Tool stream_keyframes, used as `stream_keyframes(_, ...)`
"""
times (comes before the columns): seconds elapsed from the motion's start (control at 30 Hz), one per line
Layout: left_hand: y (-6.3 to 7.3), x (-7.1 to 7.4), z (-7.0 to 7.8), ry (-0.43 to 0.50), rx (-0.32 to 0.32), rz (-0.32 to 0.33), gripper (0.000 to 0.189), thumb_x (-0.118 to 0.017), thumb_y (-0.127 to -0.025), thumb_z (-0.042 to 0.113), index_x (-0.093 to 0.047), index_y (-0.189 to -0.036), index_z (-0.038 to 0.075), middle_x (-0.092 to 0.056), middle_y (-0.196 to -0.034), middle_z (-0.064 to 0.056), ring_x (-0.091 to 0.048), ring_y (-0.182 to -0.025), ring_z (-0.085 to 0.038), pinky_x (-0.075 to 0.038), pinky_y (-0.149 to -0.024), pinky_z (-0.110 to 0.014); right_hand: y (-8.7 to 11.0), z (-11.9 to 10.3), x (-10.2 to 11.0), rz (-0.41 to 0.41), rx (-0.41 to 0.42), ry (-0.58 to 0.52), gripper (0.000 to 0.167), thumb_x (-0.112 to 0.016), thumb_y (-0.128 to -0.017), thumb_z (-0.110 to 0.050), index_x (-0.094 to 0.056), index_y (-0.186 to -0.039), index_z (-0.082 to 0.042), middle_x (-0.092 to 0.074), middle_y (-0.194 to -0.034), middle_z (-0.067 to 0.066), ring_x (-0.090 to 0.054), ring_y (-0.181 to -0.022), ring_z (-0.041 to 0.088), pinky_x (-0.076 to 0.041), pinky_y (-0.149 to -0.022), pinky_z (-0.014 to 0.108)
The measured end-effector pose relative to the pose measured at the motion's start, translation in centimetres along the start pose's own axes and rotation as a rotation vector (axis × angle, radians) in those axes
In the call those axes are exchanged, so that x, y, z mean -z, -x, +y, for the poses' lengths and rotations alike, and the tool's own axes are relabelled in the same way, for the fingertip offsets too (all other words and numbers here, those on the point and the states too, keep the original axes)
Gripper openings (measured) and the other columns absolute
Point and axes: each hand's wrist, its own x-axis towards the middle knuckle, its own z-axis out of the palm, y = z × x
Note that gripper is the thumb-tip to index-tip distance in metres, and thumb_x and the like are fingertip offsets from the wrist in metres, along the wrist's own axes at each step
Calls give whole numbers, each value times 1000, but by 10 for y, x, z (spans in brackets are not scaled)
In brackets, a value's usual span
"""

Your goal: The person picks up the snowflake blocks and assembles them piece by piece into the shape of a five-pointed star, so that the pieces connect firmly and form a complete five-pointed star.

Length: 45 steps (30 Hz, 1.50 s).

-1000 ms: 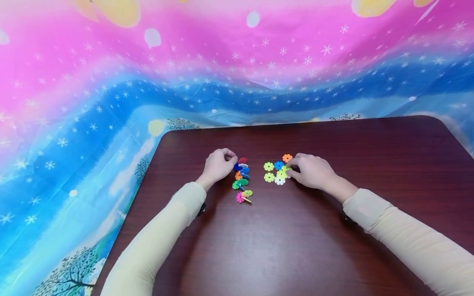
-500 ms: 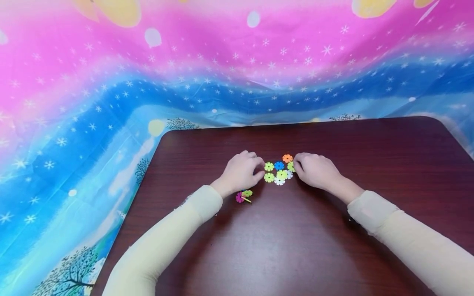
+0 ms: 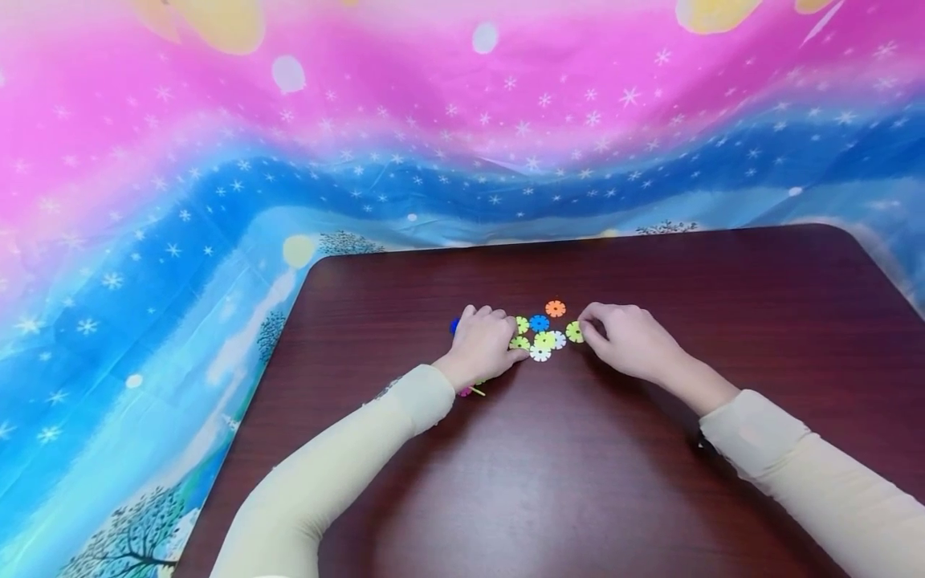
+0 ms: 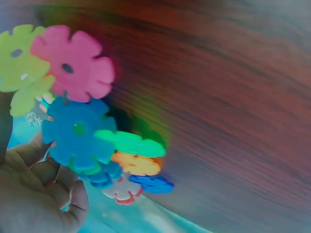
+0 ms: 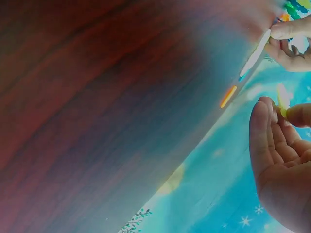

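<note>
My right hand pinches a yellow-green flower-shaped disc between thumb and fingertips, to the right of the loose discs. In the right wrist view that disc shows edge-on. My left hand reaches over the table, its thumb and fingertips right at the yellow-green discs on the group's left side. Under the left forearm and palm, joined discs are mostly hidden in the head view. The left wrist view shows them interlocked: a pink disc, a blue disc, a green disc and others.
Among the loose discs lie an orange disc, a blue disc and a white disc. The dark wooden table has rounded corners, and a patterned pink and blue cloth hangs behind it.
My left hand has moved right from the joined discs to the loose ones. My right hand has drawn a yellow-green disc off the group and moved slightly right with it.
</note>
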Motion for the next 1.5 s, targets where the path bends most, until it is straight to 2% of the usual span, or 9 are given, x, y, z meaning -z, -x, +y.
stream_keyframes(0.17,-2,-1,1,88,27,-10,39,-75,-92,56,-67,-101,18,-63,-91,7,-53,-86,-15,-38,-77,-34,1,-1,1,47,33,-56,18,-65,-103,-15,-74,-116,-7,-67,-80,-2,-51,-59,13,-47,-65,37)
stream_keyframes(0.3,0,-3,-2,228,26,-6,38,-79,-92,46,-64,-113,17,-67,-94,7,-56,-89,-14,-42,-81,-32,3,0,0,46,40,-111,21,-66,-103,-13,-72,-122,-7,-67,-81,-3,-60,-69,12,-53,-69,37)
stream_keyframes(0.43,3,-1,-6,369,10,31,34,-79,-94,36,-66,-118,17,-70,-91,7,-60,-91,-13,-48,-82,-30,5,1,0,56,51,-144,26,-71,-99,-10,-71,-125,-7,-72,-92,-1,-67,-80,14,-57,-73,40)
stream_keyframes(0.57,6,8,-9,552,15,93,25,-75,-98,30,-72,-117,14,-70,-87,9,-60,-83,-11,-50,-78,-28,8,1,0,79,69,-172,27,-75,-97,-11,-72,-123,-9,-74,-103,2,-70,-88,16,-58,-79,44)
stream_keyframes(0.67,10,16,-10,712,29,112,20,-74,-99,28,-74,-114,15,-68,-86,10,-62,-77,-10,-51,-73,-27,11,-1,0,105,89,-198,25,-77,-96,-11,-73,-121,-10,-74,-106,2,-70,-89,16,-59,-80,45)
stream_keyframes(0.8,15,23,-7,935,33,61,19,-72,-101,25,-72,-114,13,-73,-87,4,-70,-82,-20,-53,-70,-28,14,-6,-1,157,136,-234,24,-79,-93,-9,-75,-116,-11,-74,-106,0,-71,-88,14,-61,-79,43)
stream_keyframes(0.93,20,27,-3,1084,34,-10,19,-70,-102,24,-71,-115,10,-76,-86,0,-72,-90,-31,-50,-67,-30,16,-11,-3,214,206,-246,24,-82,-89,-7,-76,-112,-12,-73,-104,-4,-71,-86,10,-61,-77,38)
stream_keyframes(1.2,25,31,0,1149,2,-19,17,-69,-102,21,-72,-114,10,-75,-84,3,-71,-91,-37,-44,-60,-28,16,-19,-6,279,340,-254,30,-87,-83,-4,-78,-110,-15,-74,-102,-7,-70,-87,8,-60,-75,35)
stream_keyframes(1.5,28,32,0,1150,-7,-35,15,-70,-101,21,-73,-111,10,-75,-86,1,-71,-91,-37,-42,-56,-29,15,-21,-7,327,396,-219,35,-90,-78,-2,-79,-109,-14,-74,-101,-7,-69,-85,7,-59,-75,30)
